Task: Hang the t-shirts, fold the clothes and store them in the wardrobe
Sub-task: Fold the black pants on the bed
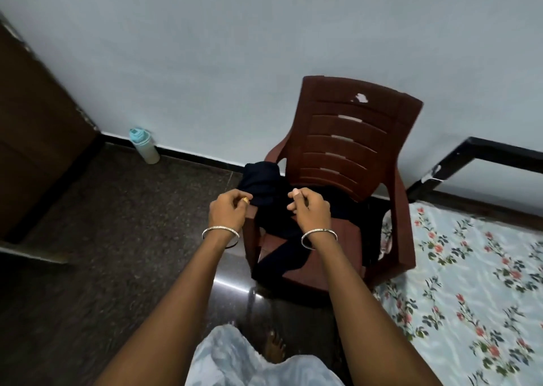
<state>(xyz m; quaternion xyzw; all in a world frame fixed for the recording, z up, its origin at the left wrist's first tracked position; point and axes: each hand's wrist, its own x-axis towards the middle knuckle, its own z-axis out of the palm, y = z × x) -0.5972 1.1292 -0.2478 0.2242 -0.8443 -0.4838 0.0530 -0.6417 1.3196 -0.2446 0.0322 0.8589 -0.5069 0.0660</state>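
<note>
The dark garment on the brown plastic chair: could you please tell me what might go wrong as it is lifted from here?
1. The dark cloth garment lies bunched over an armrest of the brown plastic chair, so it might snag there when pulled.
2. One end hangs off the seat front and could drag on the dark speckled floor.
3. The left hand and right hand curl near one end only; whether they grip is unclear, so it could slip.
</note>
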